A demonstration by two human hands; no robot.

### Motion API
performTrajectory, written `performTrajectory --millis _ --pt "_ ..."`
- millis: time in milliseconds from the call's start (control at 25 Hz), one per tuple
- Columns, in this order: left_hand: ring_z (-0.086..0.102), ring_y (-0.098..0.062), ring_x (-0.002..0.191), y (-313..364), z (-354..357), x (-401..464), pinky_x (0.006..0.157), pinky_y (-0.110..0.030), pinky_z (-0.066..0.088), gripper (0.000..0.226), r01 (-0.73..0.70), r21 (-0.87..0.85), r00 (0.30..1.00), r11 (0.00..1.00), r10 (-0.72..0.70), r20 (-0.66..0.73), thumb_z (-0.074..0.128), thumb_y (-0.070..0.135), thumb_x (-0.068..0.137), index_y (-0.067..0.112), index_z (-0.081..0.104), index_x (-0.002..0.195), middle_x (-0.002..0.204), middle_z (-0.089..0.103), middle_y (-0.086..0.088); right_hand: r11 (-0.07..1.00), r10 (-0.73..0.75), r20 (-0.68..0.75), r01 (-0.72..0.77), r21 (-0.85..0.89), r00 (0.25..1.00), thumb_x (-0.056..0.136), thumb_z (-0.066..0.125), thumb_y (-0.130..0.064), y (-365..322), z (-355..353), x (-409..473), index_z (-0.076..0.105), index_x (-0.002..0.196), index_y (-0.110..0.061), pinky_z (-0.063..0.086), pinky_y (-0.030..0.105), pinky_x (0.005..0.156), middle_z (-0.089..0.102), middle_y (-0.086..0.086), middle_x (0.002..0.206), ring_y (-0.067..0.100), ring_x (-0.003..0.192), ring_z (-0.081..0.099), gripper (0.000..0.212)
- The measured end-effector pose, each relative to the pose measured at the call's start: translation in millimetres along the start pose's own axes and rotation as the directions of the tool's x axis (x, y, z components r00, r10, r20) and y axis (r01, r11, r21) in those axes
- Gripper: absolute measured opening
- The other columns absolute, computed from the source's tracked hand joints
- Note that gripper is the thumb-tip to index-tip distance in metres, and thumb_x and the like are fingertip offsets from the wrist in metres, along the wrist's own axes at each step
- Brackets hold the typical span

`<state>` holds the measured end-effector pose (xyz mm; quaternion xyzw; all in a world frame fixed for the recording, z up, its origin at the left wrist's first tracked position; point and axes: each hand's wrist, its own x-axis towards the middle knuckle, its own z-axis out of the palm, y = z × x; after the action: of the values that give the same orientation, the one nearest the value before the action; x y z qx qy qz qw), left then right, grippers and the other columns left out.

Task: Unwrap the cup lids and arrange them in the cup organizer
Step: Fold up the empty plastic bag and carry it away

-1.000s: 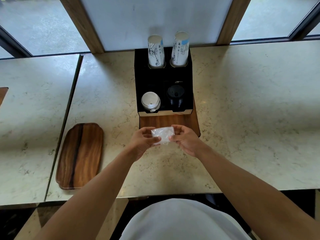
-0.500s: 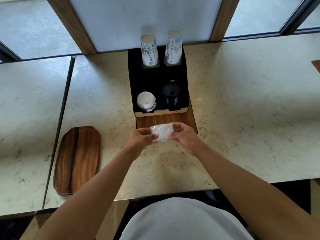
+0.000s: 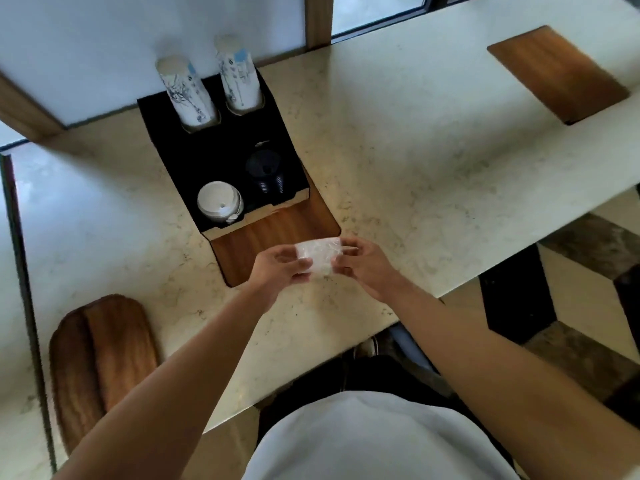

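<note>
The black cup organizer stands on a wooden base near the wall. Two stacks of white printed paper cups rise from its rear slots. A stack of white lids fills the front left slot and a stack of black lids the front right. Just in front of the organizer, both hands hold a crumpled clear plastic wrapper above the counter. My left hand pinches its left end and my right hand its right end. No lid shows inside the wrapper.
The marble counter ends close to my body on the right, where the floor and a dark table leg show. One wooden tray lies at the near left. Another wooden board lies at the far right.
The view has swung and tilted to the right, bringing the far right board and the floor into sight. Both hands keep hold of the wrapper in front of the organizer.
</note>
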<state>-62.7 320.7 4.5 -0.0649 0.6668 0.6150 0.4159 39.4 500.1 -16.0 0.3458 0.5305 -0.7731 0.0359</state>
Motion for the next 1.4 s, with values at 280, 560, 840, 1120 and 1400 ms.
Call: performTrajectory --millis 280,560,840,1120,1400 --pt "0.075 -0.035 0.089 6.5 64.7 -6.1 0.077 -0.039 0.064 0.036 -0.007 0.152 0.992 0.988 -0.012 0.127 0.082 0.004 0.080 0.001 0.066 0.112 0.102 0.074 -0.021 0.993 -0.017 -0.148 0.034 0.116 0.989 0.070 0.083 -0.007 14.5 -64.4 -25.6 0.067 0.119 -0.002 0.058 0.040 0.086 0.074 0.019 0.111 0.029 0.095 0.073 0.052" --pt "0.075 -0.036 0.085 -5.9 163.9 -18.4 0.076 -0.041 0.064 0.028 -0.061 0.259 0.974 0.964 0.000 0.226 0.082 0.002 0.081 0.003 0.067 0.105 0.097 0.075 -0.022 0.952 -0.039 -0.259 0.114 0.283 0.965 0.076 0.088 -0.016 32.5 -155.2 -72.6 0.065 0.122 -0.008 0.058 0.031 0.082 0.073 0.015 0.115 0.026 0.101 0.074 0.052" --pt "0.074 -0.039 0.090 -30.7 279.7 -31.6 0.081 -0.044 0.063 0.037 -0.073 0.370 0.953 0.926 -0.045 0.301 0.080 0.000 0.082 0.000 0.064 0.116 0.102 0.074 -0.022 0.888 -0.002 -0.388 0.180 0.423 0.921 0.081 0.081 -0.004 55.2 -251.7 -127.8 0.066 0.112 -0.012 0.058 0.028 0.076 0.076 0.006 0.101 0.022 0.093 0.076 0.036" --pt "0.077 -0.024 0.083 -69.4 359.7 -26.5 0.075 -0.037 0.064 0.021 -0.056 0.492 0.920 0.869 -0.146 0.362 0.077 -0.004 0.083 0.002 0.070 0.102 0.097 0.075 -0.014 0.846 0.133 -0.578 0.211 0.489 0.805 0.081 0.076 0.005 83.5 -304.2 -166.0 0.066 0.106 -0.014 0.058 0.025 0.069 0.073 0.008 0.102 0.014 0.084 0.077 0.033" --pt "0.075 -0.009 0.078 -116.1 405.8 -3.3 0.072 -0.029 0.063 0.019 -0.173 0.701 0.870 0.692 -0.227 0.438 0.080 0.006 0.083 0.009 0.072 0.100 0.090 0.075 -0.001 0.846 0.339 -0.702 0.124 0.519 0.626 0.085 0.074 0.000 121.9 -325.5 -173.9 0.066 0.107 -0.016 0.058 0.032 0.078 0.072 0.011 0.114 0.025 0.103 0.071 0.028"
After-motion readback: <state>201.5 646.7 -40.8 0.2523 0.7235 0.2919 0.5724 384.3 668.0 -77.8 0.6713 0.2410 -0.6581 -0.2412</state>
